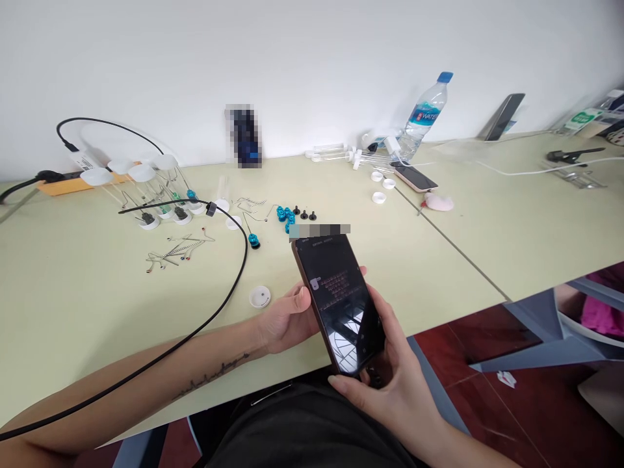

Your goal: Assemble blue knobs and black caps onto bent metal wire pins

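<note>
A dark smartphone (346,299) is held tilted over the table's front edge, its screen lit with small markings and window reflections. My left hand (292,315) grips its left side, the thumb along the edge and the other fingers hidden behind. Around its lower right side wraps my right hand (394,370), thumb at the bottom corner. Just left of the phone lies a round white cap (260,297). Beyond it are blue metal parts (285,213), small black parts (304,214) and a thin rod with a blue end (253,240).
Clear tubes with white caps (142,173) stand at the left, near loose bent metal pins (178,250). A black cable (238,279) curves over the table and my left forearm. Behind are a water bottle (424,117), another phone (414,176) and white caps (379,197).
</note>
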### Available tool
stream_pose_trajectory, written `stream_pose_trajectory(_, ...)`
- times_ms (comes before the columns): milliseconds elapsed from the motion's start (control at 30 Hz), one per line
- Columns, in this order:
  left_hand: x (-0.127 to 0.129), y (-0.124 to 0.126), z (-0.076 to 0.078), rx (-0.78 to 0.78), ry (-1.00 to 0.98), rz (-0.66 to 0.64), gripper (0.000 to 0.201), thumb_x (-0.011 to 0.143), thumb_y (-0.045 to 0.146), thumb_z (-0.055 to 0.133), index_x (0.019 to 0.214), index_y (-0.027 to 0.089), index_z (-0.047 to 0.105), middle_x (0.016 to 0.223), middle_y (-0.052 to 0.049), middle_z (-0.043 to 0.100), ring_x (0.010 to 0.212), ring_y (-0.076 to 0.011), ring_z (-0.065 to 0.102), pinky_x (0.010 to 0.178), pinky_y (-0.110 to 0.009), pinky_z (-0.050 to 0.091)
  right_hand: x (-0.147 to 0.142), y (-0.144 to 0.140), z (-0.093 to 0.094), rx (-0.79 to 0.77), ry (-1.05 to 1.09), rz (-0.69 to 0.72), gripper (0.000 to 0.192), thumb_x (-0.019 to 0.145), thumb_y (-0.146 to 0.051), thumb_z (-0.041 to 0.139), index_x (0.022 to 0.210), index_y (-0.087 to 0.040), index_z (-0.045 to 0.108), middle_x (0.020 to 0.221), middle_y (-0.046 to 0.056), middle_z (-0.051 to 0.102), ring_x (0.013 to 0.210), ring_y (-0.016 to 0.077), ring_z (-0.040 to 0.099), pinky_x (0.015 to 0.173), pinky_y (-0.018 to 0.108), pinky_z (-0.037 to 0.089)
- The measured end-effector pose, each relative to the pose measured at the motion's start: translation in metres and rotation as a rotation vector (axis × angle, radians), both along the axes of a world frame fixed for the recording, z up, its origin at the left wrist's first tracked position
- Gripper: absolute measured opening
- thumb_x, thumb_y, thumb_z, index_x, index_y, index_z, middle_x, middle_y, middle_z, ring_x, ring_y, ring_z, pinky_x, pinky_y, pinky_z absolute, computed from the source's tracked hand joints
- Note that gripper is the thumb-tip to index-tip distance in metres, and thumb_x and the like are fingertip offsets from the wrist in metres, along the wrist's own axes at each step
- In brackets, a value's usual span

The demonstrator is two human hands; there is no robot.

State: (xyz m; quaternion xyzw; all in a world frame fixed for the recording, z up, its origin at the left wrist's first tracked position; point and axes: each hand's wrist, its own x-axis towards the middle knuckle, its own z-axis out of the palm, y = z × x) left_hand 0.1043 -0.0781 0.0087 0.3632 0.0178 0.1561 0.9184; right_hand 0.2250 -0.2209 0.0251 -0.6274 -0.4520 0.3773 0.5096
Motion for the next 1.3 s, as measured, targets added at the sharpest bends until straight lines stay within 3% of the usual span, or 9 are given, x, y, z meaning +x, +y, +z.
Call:
stream_pose_trajectory(133,0.0,0.0,0.001,-0.007,0.018,0.006,0.084,0.075,0.06,0.067,0.143,0.016,0.043,0.149,-0.016,0.04,0.14,-0.037,0.032,0.114,-0.049,0.03,0.0,0.001,0.001,-0.008,-0.025,0.005,0.096,0.075,-0.032,0.076,0.149,-0.037,0.015,0.138,0.009,0.044,0.12,0.0311,0.052,0.079,0.042,0.059)
stream_pose_trajectory(300,0.004,-0.002,-0.004,-0.034,0.099,0.093,0.067,0.078,0.06,0.062,0.129,0.016,0.058,0.139,-0.016,0.053,0.133,-0.0335,0.044,0.111,-0.046,0.035,0.008,0.004,0.0,0.016,-0.292,-0.065,0.099,0.073,-0.029,0.076,0.15,-0.034,0.014,0.137,0.011,0.039,0.119,0.0311,0.052,0.092,0.046,0.054)
stream_pose_trajectory(500,0.008,-0.005,-0.004,-0.097,0.16,0.134,0.049,0.09,0.054,0.048,0.126,0.022,0.059,0.14,-0.01,0.053,0.131,-0.0259,0.047,0.108,-0.042,0.037,0.015,0.009,-0.006,-0.003,-0.514,-0.122,0.102,0.073,-0.028,0.075,0.151,-0.035,0.009,0.128,0.01,0.042,0.12,0.0301,0.05,0.094,0.047,0.052)
stream_pose_trajectory(1300,0.008,-0.003,-0.007,-0.158,0.205,0.106,0.054,0.092,0.056,0.043,0.133,0.022,0.053,0.141,-0.012,0.052,0.127,-0.0252,0.05,0.106,-0.04,0.039,0.018,0.014,-0.01,-0.007,-0.55,-0.113,0.102,0.074,-0.032,0.074,0.152,-0.032,0.008,0.129,0.01,0.041,0.12,0.03,0.051,0.091,0.045,0.054)
